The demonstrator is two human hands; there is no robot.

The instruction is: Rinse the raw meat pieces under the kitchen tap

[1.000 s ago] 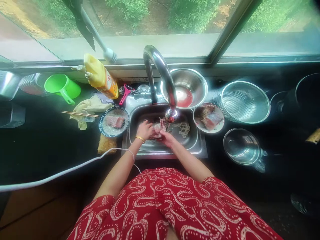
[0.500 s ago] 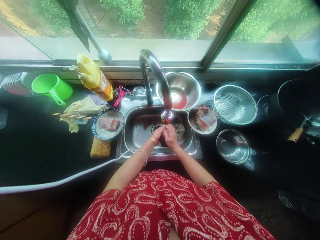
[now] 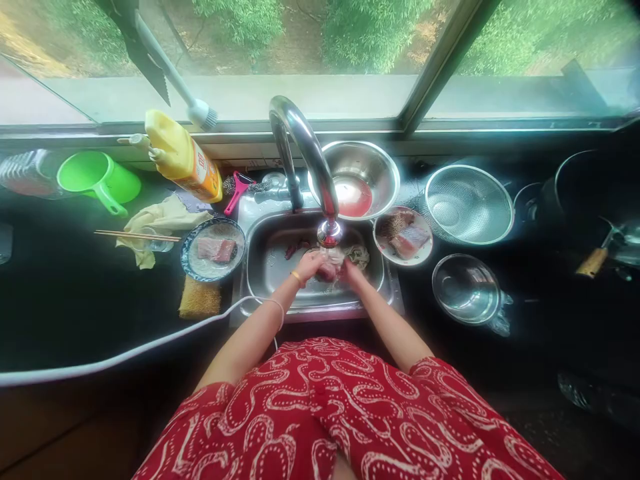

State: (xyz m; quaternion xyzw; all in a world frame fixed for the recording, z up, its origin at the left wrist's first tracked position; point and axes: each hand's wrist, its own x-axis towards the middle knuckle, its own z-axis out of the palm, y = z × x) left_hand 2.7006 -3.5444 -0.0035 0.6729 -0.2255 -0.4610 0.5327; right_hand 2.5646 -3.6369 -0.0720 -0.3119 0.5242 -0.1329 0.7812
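While both hands, left hand [image 3: 311, 265] and right hand [image 3: 349, 270], hold a meat piece [image 3: 329, 266] under the faucet [image 3: 330, 232] in the sink [image 3: 260, 267], washing seems unfinished; rinsed-looking pieces lie on two plates [image 3: 193, 263] at the sink's edges.

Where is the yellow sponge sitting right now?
In the head view, the yellow sponge lies on the dark counter left of the sink, just below the blue-rimmed plate holding a piece of meat.
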